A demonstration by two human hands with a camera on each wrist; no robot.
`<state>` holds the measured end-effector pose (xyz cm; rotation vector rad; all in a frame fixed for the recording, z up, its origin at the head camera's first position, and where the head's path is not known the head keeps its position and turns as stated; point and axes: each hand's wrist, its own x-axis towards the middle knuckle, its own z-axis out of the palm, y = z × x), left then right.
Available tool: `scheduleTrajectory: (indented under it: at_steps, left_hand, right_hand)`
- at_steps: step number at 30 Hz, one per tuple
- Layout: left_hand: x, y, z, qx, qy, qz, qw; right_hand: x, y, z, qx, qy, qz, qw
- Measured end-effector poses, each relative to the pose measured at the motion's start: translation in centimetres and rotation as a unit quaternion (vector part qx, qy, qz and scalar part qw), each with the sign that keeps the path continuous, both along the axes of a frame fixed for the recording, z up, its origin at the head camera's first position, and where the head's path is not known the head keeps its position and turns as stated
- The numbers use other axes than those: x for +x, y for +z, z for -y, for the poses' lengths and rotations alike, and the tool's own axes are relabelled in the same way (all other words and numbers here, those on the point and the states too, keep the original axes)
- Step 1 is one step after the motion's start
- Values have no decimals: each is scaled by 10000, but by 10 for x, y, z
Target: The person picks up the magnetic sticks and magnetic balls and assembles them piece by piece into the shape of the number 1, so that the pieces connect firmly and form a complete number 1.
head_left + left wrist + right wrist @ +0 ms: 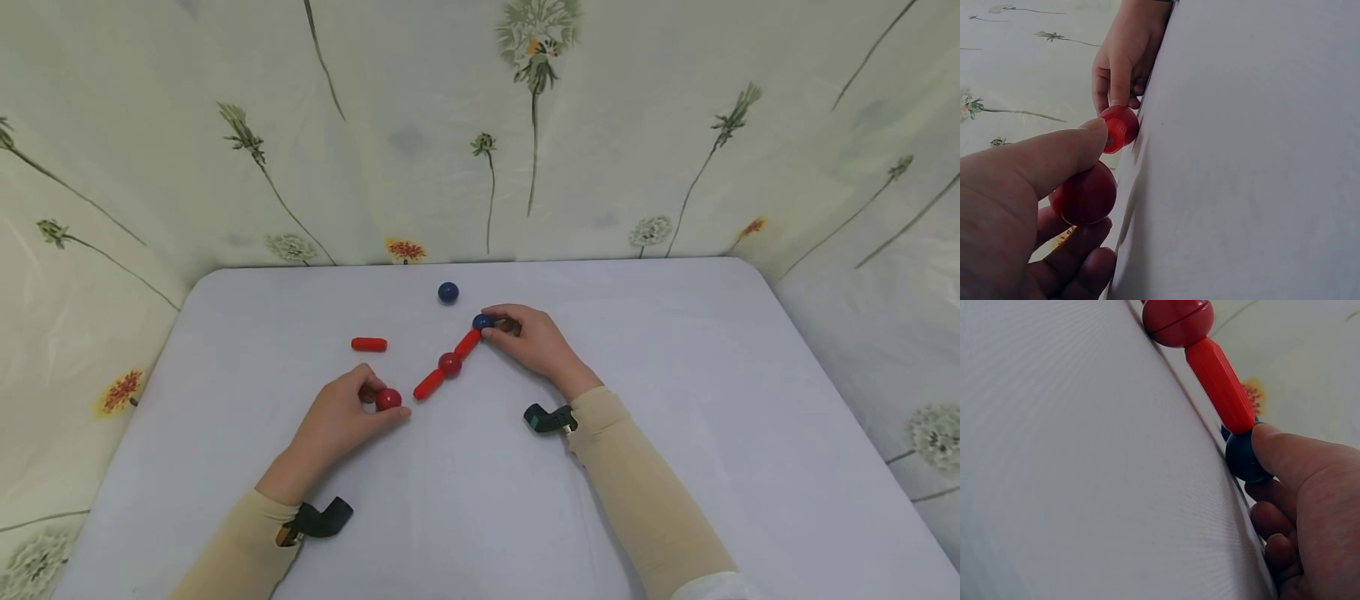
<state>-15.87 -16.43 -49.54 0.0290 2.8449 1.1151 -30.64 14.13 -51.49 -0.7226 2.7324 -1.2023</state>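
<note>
My right hand [534, 340] pinches a blue ball [482, 322] at the upper right end of a chain. In that chain a red rod [467, 343] joins the blue ball to a red ball [450, 364], and another red rod [429, 384] points down and left. My left hand [341, 419] holds a separate red ball [388, 399] between thumb and fingers, a small gap away from the chain's lower end. The right wrist view shows the thumb on the blue ball [1247, 457] beside the rod [1221, 384]. In the left wrist view the held ball [1085, 195] is under the thumb.
A loose red rod [369, 344] lies beyond my left hand. Another blue ball [448, 292] rests near the far edge of the white table [675, 350]. A flower-patterned cloth [420, 192] hangs behind the table.
</note>
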Motion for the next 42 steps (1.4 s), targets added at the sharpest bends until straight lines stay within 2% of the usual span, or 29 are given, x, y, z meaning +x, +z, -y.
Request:
scheduleTrajectory:
  at_steps: [4,13,24,35,42]
  left_hand:
    - [1,0,0,32,-7,-109,9999]
    - [4,-3,-1,38,-226,-398,9989]
    - [4,-12,-4,-51,-200,-618,9979]
    - [2,-16,-10,25,-234,-923,9955]
    - [2,-15,-13,-6,-253,-946,9952]
  right_hand:
    - [0,0,0,-12,21,-29,10000]
    - [1,0,0,-8,17,-1,10000]
    - [1,0,-1,-28,26,25,10000]
    - [1,1,-1,-10,29,6,10000]
    - [1,1,-1,-36,21,29,10000]
